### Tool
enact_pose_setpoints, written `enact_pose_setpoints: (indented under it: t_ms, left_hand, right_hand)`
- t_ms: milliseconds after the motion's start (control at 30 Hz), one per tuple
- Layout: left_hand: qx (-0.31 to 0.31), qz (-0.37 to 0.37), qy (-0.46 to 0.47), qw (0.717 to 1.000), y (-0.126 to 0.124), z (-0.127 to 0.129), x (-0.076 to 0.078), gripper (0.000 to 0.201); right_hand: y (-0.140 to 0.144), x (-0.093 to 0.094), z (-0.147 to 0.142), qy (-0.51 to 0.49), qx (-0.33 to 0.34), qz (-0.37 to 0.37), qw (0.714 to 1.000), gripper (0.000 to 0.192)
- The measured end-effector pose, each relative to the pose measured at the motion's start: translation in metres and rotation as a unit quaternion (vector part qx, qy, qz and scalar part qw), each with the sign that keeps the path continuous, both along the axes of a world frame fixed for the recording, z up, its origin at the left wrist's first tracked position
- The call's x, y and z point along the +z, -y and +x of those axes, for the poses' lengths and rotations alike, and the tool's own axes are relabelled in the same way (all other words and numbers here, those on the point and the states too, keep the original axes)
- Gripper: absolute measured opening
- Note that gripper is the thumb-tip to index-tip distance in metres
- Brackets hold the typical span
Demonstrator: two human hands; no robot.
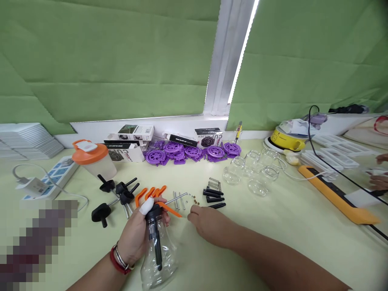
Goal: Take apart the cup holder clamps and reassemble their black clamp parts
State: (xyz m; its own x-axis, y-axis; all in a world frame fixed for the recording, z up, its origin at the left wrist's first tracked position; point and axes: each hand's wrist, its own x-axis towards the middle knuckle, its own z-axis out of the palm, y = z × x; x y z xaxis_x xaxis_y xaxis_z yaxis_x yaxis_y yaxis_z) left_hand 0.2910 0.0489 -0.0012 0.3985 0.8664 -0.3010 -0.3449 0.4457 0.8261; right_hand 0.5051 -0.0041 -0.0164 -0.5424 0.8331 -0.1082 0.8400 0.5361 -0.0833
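- Fingers of my left hand [135, 236] wrap closed around the neck of the clear plastic bottle [159, 258], gripping it just under the black pump head [153, 212]; the index fingertip wears a white wrap. The bottle stands near me, roughly upright, its long axis tilting slightly toward me, with a black tube running down inside it.
- Right hand [209, 224] lies palm down on the pale green table [273, 226], just right of the bottle; its fingers are loosely curled and pointing left and far, with the tips at the tiny screws. I cannot tell whether they pinch anything.
- An orange trigger lever [171, 210] sticks out from the pump head toward the right, ending between my two hands.
- Loose orange levers [150, 192] lie just beyond the left hand, black plungers [117, 194] to their left.
- Metal rods [178, 199] lie just beyond the fingertips of the right hand, which is the nearer one to them; their long axes run mostly near to far.
- Small black tubes [214, 196] and springs [214, 184] sit a little farther right.
- Tiny screws [194, 199] are scattered right at the right fingertips.
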Motion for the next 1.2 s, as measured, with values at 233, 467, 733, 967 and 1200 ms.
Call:
enact_pose_setpoints:
  t_ms: [233,467,733,967,1200]
  left_hand:
    - [0.003,-0.004,-0.011,1.0,0.0,0.0,0.001,0.037]
    - [0.014,0.0,-0.002,1.0,0.0,0.002,0.003,0.035]
    - [0.006,-0.009,0.007,1.0,-0.002,0.001,-0.001,0.034]
    - [0.007,-0.008,0.01,1.0,-0.001,0.001,0.0,0.032]
    - [0.005,-0.006,0.009,1.0,0.0,0.001,0.002,0.032]
  right_hand:
    - [-0.013,-0.005,0.002,-0.053,-0.099,0.0,0.994,0.019]
    - [-0.016,-0.009,0.002,-0.067,-0.152,0.016,0.986,0.019]
    - [-0.014,-0.01,0.001,-0.029,-0.106,0.026,0.994,0.019]
    - [-0.012,-0.011,0.002,-0.005,-0.087,0.028,0.996,0.03]
    - [-0.012,-0.009,-0.001,-0.008,-0.097,0.034,0.995,0.03]
